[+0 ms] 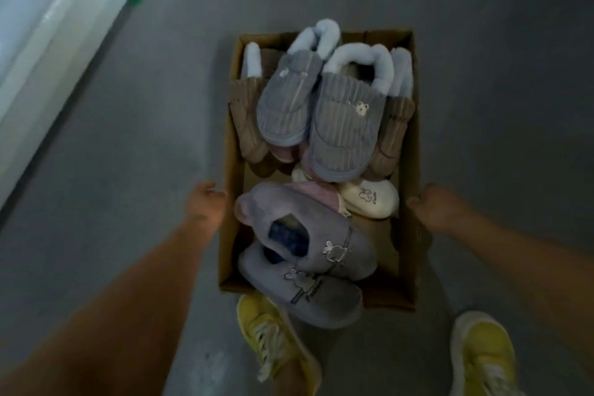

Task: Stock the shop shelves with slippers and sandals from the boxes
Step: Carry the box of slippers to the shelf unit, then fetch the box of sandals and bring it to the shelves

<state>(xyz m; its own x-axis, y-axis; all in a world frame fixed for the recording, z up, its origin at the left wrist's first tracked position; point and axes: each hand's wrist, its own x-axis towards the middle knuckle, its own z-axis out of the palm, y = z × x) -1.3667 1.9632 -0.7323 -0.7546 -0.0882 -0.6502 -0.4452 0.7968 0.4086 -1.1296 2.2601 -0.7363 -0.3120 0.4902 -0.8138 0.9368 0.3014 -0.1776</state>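
Observation:
An open cardboard box (409,170) full of plush slippers is held above the grey floor. On top at the far end lie two grey corduroy slippers (344,125) with pale fleece lining, over brown ones (247,125). Two grey-purple slippers (308,244) with small animal badges fill the near end, and a cream one (369,199) sits at the right. My left hand (205,202) grips the box's left wall. My right hand (430,206) grips the right wall, its fingers hidden behind the cardboard.
My two feet in yellow lace-up shoes (273,341) stand on the floor below the box's near edge. A white wall base or shelf edge (54,51) runs diagonally along the left. Grey floor surrounds the box.

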